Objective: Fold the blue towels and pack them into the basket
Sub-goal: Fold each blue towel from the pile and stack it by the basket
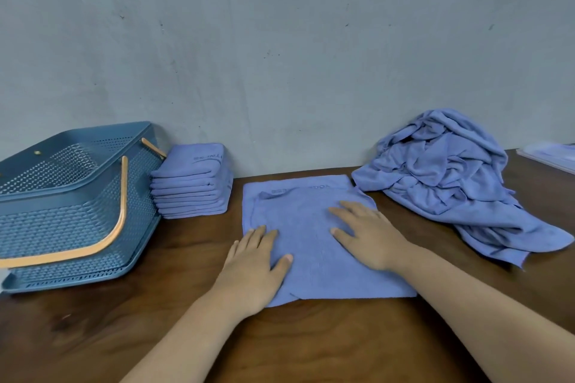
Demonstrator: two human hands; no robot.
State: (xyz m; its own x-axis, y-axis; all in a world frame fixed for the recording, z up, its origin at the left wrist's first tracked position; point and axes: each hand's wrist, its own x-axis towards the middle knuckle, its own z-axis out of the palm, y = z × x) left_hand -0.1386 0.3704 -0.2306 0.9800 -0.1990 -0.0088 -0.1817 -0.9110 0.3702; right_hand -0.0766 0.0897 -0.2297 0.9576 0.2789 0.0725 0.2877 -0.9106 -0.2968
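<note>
Both hands lie flat, grasping nothing: my left hand [258, 264] and right hand [367, 236] press one spread towel [311, 274] on the table [311, 345]. Step in hand, I judge: smoothing. Next: pinch an edge and fold. The basket [77, 205] at left appears empty, with the folded stack [193, 186] beside it.

Cloth: the spread towel [311, 246], folded stack [191, 193] and crumpled heap [448, 177] are all the same plain periwinkle blue, with darker tone-on-tone lettering on the spread towel's far edge and on the stack's top piece. At the table's left edge, the basket [62, 221] is teal-blue, its walls perforated in a fine diamond lattice, and its handles [123, 190] are pale orange-tan. The table [342, 345] is dark brown wood with lighter reddish grain, and the wall [280, 56] is mottled grey-green.
</note>
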